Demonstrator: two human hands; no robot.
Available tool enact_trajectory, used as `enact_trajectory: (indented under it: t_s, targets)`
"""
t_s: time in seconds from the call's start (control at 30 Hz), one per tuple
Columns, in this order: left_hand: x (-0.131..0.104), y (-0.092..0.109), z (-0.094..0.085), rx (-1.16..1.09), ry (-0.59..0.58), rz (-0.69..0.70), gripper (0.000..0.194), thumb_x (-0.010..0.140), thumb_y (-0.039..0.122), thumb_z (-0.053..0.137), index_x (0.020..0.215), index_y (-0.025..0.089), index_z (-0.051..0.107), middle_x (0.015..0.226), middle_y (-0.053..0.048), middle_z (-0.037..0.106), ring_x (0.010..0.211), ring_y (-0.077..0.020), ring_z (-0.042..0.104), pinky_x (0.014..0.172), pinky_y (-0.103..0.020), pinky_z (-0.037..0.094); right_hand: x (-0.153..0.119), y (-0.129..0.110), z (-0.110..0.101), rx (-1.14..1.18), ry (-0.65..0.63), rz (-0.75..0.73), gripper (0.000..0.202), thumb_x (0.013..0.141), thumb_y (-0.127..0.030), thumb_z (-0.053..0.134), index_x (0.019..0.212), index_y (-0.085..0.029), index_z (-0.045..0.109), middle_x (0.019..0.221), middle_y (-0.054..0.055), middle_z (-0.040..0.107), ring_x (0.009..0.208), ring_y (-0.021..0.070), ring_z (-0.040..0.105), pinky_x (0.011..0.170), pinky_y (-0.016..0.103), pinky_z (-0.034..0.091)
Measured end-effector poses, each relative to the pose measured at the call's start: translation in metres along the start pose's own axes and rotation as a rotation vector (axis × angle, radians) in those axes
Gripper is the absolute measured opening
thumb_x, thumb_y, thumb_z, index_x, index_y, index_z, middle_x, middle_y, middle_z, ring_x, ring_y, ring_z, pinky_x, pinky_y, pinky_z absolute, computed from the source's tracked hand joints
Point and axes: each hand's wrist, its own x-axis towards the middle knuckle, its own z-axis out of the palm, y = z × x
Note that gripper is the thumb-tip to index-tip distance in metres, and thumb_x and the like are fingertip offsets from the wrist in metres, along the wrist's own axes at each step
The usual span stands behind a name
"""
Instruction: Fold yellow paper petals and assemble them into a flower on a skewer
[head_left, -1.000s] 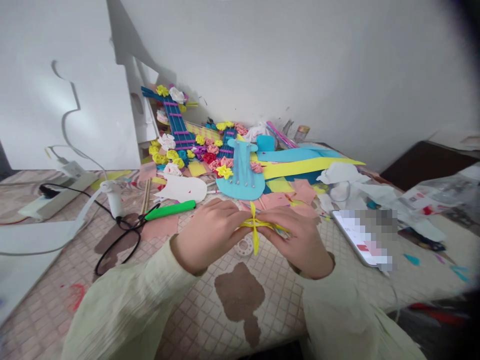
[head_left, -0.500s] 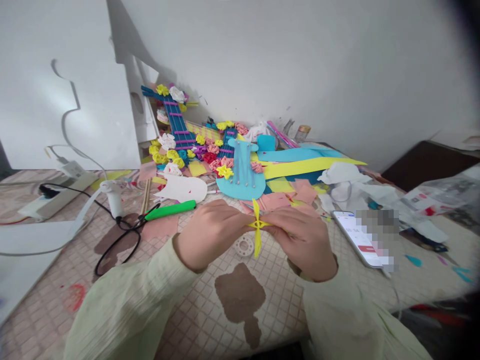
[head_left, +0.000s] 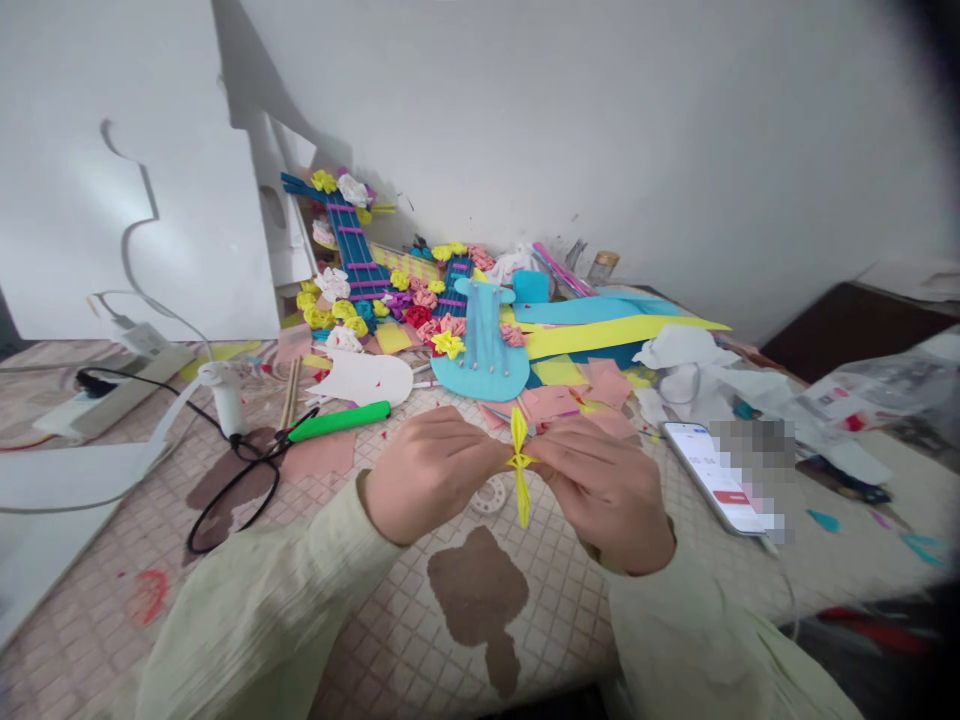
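Between my two hands is a small yellow crepe-paper flower (head_left: 519,462), with one petal pointing up and another down. My left hand (head_left: 441,474) pinches its left side, and my right hand (head_left: 609,482) pinches the right side. The fingertips nearly meet at its centre, so its side petals are mostly hidden. Just below and behind the fingers lies a white disc with holes (head_left: 489,495). Beyond the hands rests a light blue lyre-shaped piece (head_left: 480,378) with string lines, pins and a yellow flower (head_left: 448,344) on it.
Blue instrument-like crafts (head_left: 351,240) with paper flowers stand at the back. A hot glue gun (head_left: 227,400), green-handled scissors (head_left: 341,421) and a power strip (head_left: 112,392) lie left. Right are a phone (head_left: 712,480), white scraps and a plastic bag (head_left: 870,395). Pink paper (head_left: 551,403) lies behind the hands.
My hands have moved slightly down and closer together with the yellow flower. Its side petals are now more covered by the fingers, and its upright petals look puffier.
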Motion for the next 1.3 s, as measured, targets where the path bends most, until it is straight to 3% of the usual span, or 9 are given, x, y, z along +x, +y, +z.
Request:
enact_trajectory:
  t_s: [0.33,0.53,0.73,0.87,1.0,1.13,1.3]
  targets:
    - [-0.002,0.000,0.006,-0.014,-0.010,-0.033,0.010,0.076,0.008,0.050,0.080,0.011,0.059,0.068,-0.005,0.067,0.062,-0.0135,0.062,0.059,-0.027,0.045,-0.010,0.001,0.008,0.091,0.044,0.099,0.021,0.074,-0.004,0.048,0.078,-0.020,0.062,0.066,0.002,0.064,0.066,0.0148,0.058,0.064,0.030,0.049]
    - [-0.004,-0.010,0.015,0.050,-0.054,-0.125,0.012,0.079,0.021,0.051,0.078,0.014,0.061,0.065,-0.004,0.066,0.061,-0.0139,0.060,0.058,-0.026,0.045,-0.016,0.015,0.021,0.159,0.021,0.224,0.012,0.076,-0.013,0.052,0.080,-0.019,0.062,0.075,0.004,0.066,0.071,0.0159,0.060,0.065,0.029,0.049]
    - [-0.011,-0.023,0.018,0.106,-0.198,-0.299,0.017,0.078,0.023,0.051,0.089,0.014,0.060,0.078,-0.007,0.066,0.072,-0.0171,0.060,0.065,-0.030,0.047,-0.015,0.029,0.037,0.228,-0.130,0.319,0.015,0.075,-0.020,0.056,0.089,-0.018,0.060,0.084,0.006,0.066,0.078,0.0165,0.061,0.070,0.029,0.048]
    - [-0.022,-0.028,0.015,0.119,-0.192,-0.379,0.022,0.075,0.025,0.054,0.094,0.014,0.057,0.086,-0.008,0.065,0.081,-0.0188,0.059,0.072,-0.032,0.047,-0.008,0.033,0.048,0.278,-0.229,0.311,0.021,0.074,-0.019,0.058,0.094,-0.015,0.059,0.092,0.008,0.065,0.087,0.0174,0.059,0.078,0.030,0.046]
    - [-0.041,-0.033,0.017,0.139,-0.203,-0.452,0.023,0.072,0.027,0.058,0.091,0.014,0.057,0.081,-0.006,0.065,0.075,-0.0174,0.059,0.067,-0.029,0.047,-0.002,0.038,0.065,0.304,-0.299,0.297,0.017,0.075,-0.019,0.055,0.091,-0.016,0.061,0.090,0.006,0.066,0.087,0.0171,0.059,0.078,0.030,0.045]
    - [-0.059,-0.040,0.028,0.168,-0.187,-0.457,0.010,0.074,0.017,0.054,0.080,0.014,0.060,0.070,-0.004,0.064,0.066,-0.0151,0.058,0.060,-0.025,0.046,-0.005,0.040,0.084,0.322,-0.368,0.249,0.017,0.075,-0.020,0.056,0.092,-0.018,0.061,0.088,0.005,0.066,0.084,0.0169,0.058,0.078,0.030,0.044]
    - [-0.078,-0.047,0.043,0.181,-0.181,-0.421,0.014,0.075,0.016,0.048,0.079,0.013,0.061,0.066,-0.006,0.064,0.065,-0.0170,0.059,0.059,-0.027,0.047,-0.018,0.038,0.095,0.271,-0.456,0.234,0.015,0.078,-0.021,0.052,0.090,-0.017,0.061,0.087,0.006,0.066,0.082,0.0175,0.058,0.075,0.030,0.044]
